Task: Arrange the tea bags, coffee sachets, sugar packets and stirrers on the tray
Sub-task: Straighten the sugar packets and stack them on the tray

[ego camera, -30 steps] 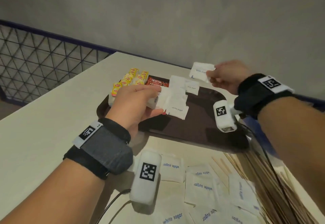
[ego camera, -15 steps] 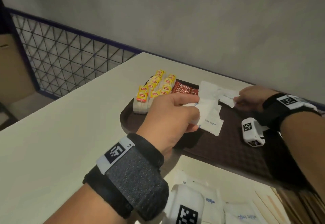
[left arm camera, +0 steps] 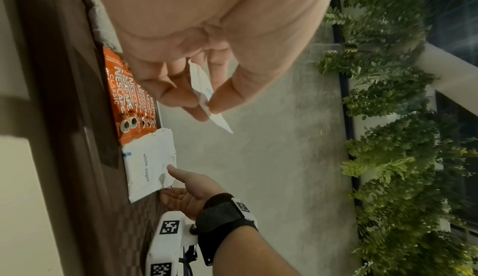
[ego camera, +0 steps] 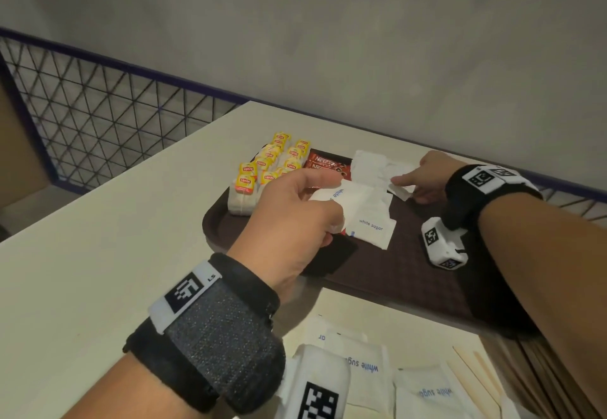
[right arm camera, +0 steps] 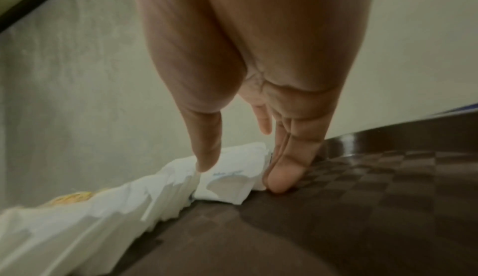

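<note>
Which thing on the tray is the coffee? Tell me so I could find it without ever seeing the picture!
Look at the dark brown plastic tray on the pale table. Along its far edge runs a row: yellow-tagged white tea bags, then white paper sugar packets. Between them sits the stack of red-orange coffee sachets, the only red thing there, printed with white letters and little coffee cups.

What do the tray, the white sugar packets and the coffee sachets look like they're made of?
Tray: probably moulded plastic, dark brown, with a woven-check texture and a glossy rim.
White sugar packets: matte paper, going by the creases and serrated edges.
Coffee sachets: likely foil or plastic film; the printed surface shines.
</note>
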Demonstrator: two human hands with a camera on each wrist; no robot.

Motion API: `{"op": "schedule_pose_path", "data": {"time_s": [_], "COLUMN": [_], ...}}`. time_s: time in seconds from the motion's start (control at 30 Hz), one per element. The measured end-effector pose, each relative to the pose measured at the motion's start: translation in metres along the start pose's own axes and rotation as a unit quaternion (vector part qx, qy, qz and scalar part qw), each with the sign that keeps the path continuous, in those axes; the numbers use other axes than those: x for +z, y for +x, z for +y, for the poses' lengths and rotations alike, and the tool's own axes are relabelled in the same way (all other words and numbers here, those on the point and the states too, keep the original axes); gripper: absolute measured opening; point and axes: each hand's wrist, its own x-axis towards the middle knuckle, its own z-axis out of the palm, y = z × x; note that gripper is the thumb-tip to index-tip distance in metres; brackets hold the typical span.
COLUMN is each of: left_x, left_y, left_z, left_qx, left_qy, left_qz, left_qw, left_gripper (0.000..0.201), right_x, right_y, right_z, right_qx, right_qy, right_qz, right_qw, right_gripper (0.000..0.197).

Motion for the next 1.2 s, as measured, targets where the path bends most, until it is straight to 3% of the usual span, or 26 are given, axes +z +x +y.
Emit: {"op": "schedule_pose_path", "data": {"time_s": [0.13,0.5,0.7,0.77,0.83,0.9,1.0,1.1,1.2], "left_x": [0.001,0.0,0.002,0.002,0.003,0.006,0.009,0.009,0.009], "left_y": [0.002,0.006,0.004,0.003,0.002,0.001,-0.002,-0.005,-0.009], "left_z": [-0.003,-0.007,-0.002,-0.001,0.0,0.0,0.001,0.004,0.007], "left_qx": [-0.001,0.005,-0.005,-0.001,-0.004,-0.016,-0.026,-0.032,-0.038], "left_qy": [0.014,-0.001,-0.047,-0.049,-0.051,-0.057,-0.059,-0.069,-0.1], "left_qz": [0.006,-0.001,-0.02,-0.018,-0.014,-0.014,-0.014,-0.018,-0.023], "left_qw": [1.0,1.0,0.999,0.999,0.999,0.998,0.998,0.997,0.994], "left_gripper": [0.045,0.047,0.046,0.045,0.045,0.044,0.045,0.046,0.048], "right_x": [0.002,-0.001,-0.019,-0.032,-0.044,-0.05,-0.047,-0.036,-0.03], "right_y": [0.002,0.0,-0.018,-0.034,-0.06,-0.093,-0.137,-0.163,-0.177], "right_z": [-0.003,-0.006,-0.014,-0.026,-0.042,-0.055,-0.065,-0.068,-0.068], "right_qx": [-0.008,-0.019,-0.006,-0.045,-0.117,-0.196,-0.256,-0.325,-0.37], "right_qy": [-0.079,-0.08,-0.075,-0.062,-0.033,-0.029,-0.08,-0.162,-0.185], "right_qz": [0.003,0.031,0.029,0.018,-0.044,-0.151,-0.307,-0.304,-0.22], "right_qw": [0.997,0.996,0.997,0.997,0.992,0.969,0.913,0.881,0.884], "right_gripper": [0.054,0.075,0.046,0.038,0.035,0.048,0.073,0.076,0.044]}}
